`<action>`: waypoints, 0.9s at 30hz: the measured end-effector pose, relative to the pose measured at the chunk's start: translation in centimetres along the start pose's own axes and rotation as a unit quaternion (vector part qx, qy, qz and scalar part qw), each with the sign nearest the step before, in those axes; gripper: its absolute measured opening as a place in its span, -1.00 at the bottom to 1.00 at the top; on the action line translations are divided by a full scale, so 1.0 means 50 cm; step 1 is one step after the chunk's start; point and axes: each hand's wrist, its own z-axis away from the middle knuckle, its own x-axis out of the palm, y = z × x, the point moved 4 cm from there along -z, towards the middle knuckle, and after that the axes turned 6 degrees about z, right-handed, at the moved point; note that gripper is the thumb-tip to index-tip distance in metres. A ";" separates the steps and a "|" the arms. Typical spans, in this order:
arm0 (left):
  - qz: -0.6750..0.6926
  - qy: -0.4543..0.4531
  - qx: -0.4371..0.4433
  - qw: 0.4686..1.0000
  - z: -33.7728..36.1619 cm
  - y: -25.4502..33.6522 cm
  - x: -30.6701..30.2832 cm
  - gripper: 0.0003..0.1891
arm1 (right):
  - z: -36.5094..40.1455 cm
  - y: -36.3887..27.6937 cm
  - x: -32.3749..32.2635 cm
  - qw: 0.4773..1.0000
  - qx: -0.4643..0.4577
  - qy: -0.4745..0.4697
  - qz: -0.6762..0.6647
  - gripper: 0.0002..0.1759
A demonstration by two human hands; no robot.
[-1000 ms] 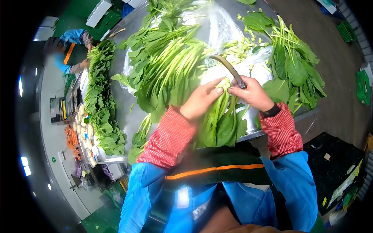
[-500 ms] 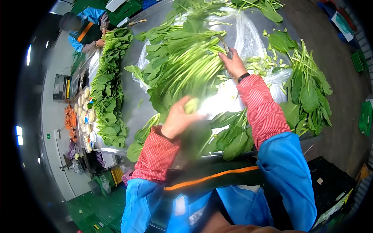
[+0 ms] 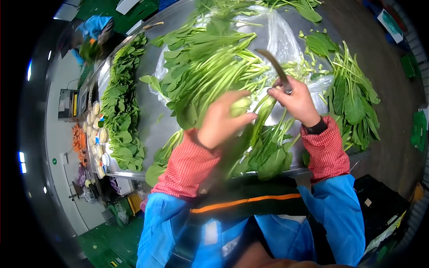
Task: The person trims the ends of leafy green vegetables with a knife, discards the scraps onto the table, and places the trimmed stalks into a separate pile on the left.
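Note:
My right hand (image 3: 297, 99) is closed round a knife with a curved, dark blade (image 3: 275, 62) that points up and to the left. Its thumb is at the ends of some green stalks (image 3: 264, 109). Just left of it, my left hand (image 3: 223, 119), a little blurred, curls round the pale stem end of leafy greens (image 3: 241, 106); their leaves smear out below the palm. Beyond both hands lies a large heap of leafy greens (image 3: 214, 67), stems toward the right. More loose greens (image 3: 272, 156) rest near the table's front edge.
Cut stem pieces (image 3: 313, 67) and clear plastic sheeting (image 3: 283, 38) lie on the metal table (image 3: 154, 114). A bunch of greens (image 3: 355, 96) hangs at the right edge. A long row of greens (image 3: 120, 102) lines the left, with another person (image 3: 96, 31) at its far end.
My right hand has come down and right from the heap, and the knife blade now stands out clearly. My left hand has moved up and right, nearer to it. The other person's hands have left the row.

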 end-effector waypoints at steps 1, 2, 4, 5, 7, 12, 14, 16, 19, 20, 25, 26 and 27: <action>-0.011 -0.026 0.016 0.999 -0.004 -0.010 0.028 -0.44 | 0.013 -0.002 0.005 1.000 -0.004 0.004 0.010 -0.59; -0.031 -0.061 -0.010 0.998 0.000 -0.031 0.055 -0.41 | 0.020 0.016 0.013 0.999 0.050 -0.011 -0.008 -0.63; 0.094 -0.096 -0.142 0.981 0.003 -0.048 0.088 -0.46 | 0.037 0.028 0.016 0.989 0.130 -0.035 -0.067 -0.72; 0.171 -0.090 -0.164 0.968 0.004 -0.053 0.093 -0.50 | 0.045 0.016 0.005 0.997 0.076 0.011 -0.006 -0.75; 0.320 -0.073 -0.210 0.921 0.017 -0.062 0.102 -0.57 | 0.076 -0.012 -0.008 0.988 -0.030 0.095 0.116 -0.82; 0.384 -0.111 -0.263 0.878 0.031 -0.032 0.089 -0.62 | 0.126 0.004 0.002 0.910 -0.173 0.089 0.367 -0.86; 0.402 -0.099 -0.270 0.869 0.036 -0.021 0.087 -0.60 | 0.126 0.095 -0.001 0.912 -0.128 0.070 0.384 -0.87; 0.384 -0.079 -0.267 0.880 0.046 -0.042 0.079 -0.59 | 0.130 0.129 -0.013 0.943 -0.063 0.056 0.322 -0.84; 0.349 -0.108 -0.274 0.890 0.041 -0.061 0.083 -0.54 | 0.138 0.110 -0.012 0.997 0.033 0.069 0.001 -0.70; 0.362 -0.098 -0.257 0.891 0.040 -0.058 0.090 -0.54 | 0.131 0.077 0.001 0.998 0.022 0.040 -0.040 -0.69; 0.245 -0.023 -0.185 0.951 0.038 -0.093 0.082 -0.48 | 0.126 0.055 0.019 0.991 0.058 -0.009 -0.122 -0.71; 0.179 0.012 -0.166 0.970 0.041 -0.101 0.070 -0.48 | 0.128 0.056 0.016 0.985 0.096 0.000 -0.142 -0.73; 0.278 0.072 -0.202 0.936 0.044 -0.066 0.054 -0.49 | 0.129 0.064 0.017 0.977 0.087 0.020 -0.193 -0.77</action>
